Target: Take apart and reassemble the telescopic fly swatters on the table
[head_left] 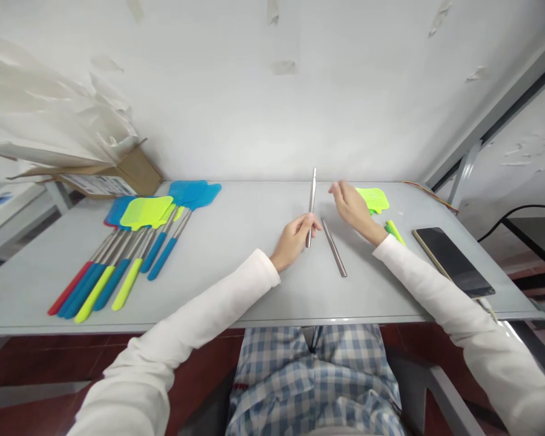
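Observation:
My left hand (pixel 294 241) is closed around a thin metal rod (pixel 312 191), which stands nearly upright with its narrower tip pointing at the wall. To its right, a second metal rod (pixel 335 249) lies slantwise on the table. My right hand (pixel 352 206) hovers to the right of the held rod, fingers loosely bent and apart, with nothing visible in them. Partly hidden behind that hand is a yellow-green fly swatter head (pixel 375 198). A yellow-green handle (pixel 395 232) lies beside my right wrist.
Several finished-looking fly swatters (pixel 118 254) in blue, yellow-green and red lie on the left of the grey table (pixel 236 266). Behind them stands an open cardboard box (pixel 122 175). On the right rests a phone (pixel 454 260) with a cable. A white wall (pixel 236 109) borders the back.

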### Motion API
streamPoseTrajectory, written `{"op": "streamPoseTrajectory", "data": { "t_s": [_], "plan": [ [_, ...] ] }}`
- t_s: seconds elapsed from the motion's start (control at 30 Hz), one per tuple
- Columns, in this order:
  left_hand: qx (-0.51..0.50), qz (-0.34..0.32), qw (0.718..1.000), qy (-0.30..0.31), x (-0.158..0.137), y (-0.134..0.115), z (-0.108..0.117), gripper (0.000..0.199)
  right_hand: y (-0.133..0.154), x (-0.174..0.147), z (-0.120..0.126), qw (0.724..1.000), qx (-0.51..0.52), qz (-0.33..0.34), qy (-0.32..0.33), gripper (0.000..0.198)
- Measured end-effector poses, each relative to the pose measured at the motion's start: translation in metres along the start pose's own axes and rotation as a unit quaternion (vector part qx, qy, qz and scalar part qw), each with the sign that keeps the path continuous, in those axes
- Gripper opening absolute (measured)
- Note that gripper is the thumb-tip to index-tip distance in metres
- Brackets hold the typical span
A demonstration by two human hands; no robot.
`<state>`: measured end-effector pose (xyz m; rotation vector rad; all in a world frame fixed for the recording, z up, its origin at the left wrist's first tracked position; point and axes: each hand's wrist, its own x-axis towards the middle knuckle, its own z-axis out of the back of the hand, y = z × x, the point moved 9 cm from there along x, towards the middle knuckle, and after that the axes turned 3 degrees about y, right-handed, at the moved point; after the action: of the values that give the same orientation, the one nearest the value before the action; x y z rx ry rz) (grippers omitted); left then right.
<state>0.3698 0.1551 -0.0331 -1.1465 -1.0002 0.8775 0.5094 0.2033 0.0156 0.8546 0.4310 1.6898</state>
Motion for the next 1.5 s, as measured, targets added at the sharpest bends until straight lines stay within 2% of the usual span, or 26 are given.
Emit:
{"op": "streamPoseTrajectory", "data": {
  "t_s": [0.1, 0.2, 0.27, 0.4, 0.53, 0.63, 0.77, 0.87, 0.97, 1.07, 1.17, 1.23, 1.4, 1.5],
  "plan": [
    [0.070, 0.016, 0.996, -0.046, -0.004, -0.002, 0.010, 0.046, -0.003, -0.032, -0.020, 0.980, -0.161, 0.034, 0.111, 0.033],
    [0.171, 0.062, 0.983, -0.010, -0.005, 0.004, 0.005, 0.047, -0.002, -0.050, -0.035, 0.956, -0.212, 0.080, 0.186, 0.035],
    [0.256, 0.068, 0.964, 0.025, -0.005, 0.006, -0.003, 0.048, -0.010, -0.047, -0.031, 0.953, -0.231, 0.074, 0.183, 0.032],
    [0.417, 0.020, 0.906, 0.065, -0.003, 0.002, -0.028, 0.048, -0.036, -0.031, -0.010, 0.961, -0.236, 0.040, 0.141, 0.030],
    [0.489, 0.005, 0.867, 0.095, 0.005, -0.001, -0.060, 0.044, -0.057, -0.027, 0.003, 0.977, -0.177, 0.012, 0.122, 0.027],
    [0.496, 0.027, 0.861, 0.108, 0.015, 0.000, -0.076, 0.041, -0.064, -0.028, 0.010, 0.983, -0.142, -0.009, 0.113, 0.027],
    [0.483, 0.052, 0.865, 0.124, 0.026, 0.003, -0.087, 0.042, -0.067, -0.026, 0.018, 0.989, -0.118, -0.007, 0.094, 0.028],
    [0.474, 0.041, 0.869, 0.136, 0.027, 0.003, -0.088, 0.042, -0.067, -0.025, 0.020, 0.990, -0.107, 0.007, 0.089, 0.027],
    [0.445, 0.009, 0.885, 0.134, 0.021, -0.002, -0.081, 0.033, -0.067, -0.026, 0.018, 0.990, -0.096, 0.010, 0.101, 0.028],
    [0.422, -0.024, 0.895, 0.140, 0.006, -0.008, -0.067, 0.023, -0.067, -0.028, 0.013, 0.989, -0.101, -0.002, 0.111, 0.037],
    [0.421, -0.018, 0.895, 0.147, -0.013, -0.008, -0.039, 0.023, -0.066, -0.031, 0.008, 0.985, -0.123, -0.007, 0.119, 0.046],
    [0.435, 0.005, 0.893, 0.114, -0.023, -0.006, -0.005, 0.024, -0.063, -0.032, 0.005, 0.985, -0.120, 0.007, 0.127, 0.044],
    [0.491, 0.046, 0.866, -0.077, -0.050, -0.013, 0.107, 0.015, -0.063, -0.032, 0.002, 0.986, -0.108, 0.015, 0.129, 0.039],
    [0.468, 0.074, 0.873, -0.116, -0.069, -0.013, 0.146, 0.017, -0.059, -0.032, -0.001, 0.987, -0.108, 0.007, 0.120, 0.039]
  ]
}}
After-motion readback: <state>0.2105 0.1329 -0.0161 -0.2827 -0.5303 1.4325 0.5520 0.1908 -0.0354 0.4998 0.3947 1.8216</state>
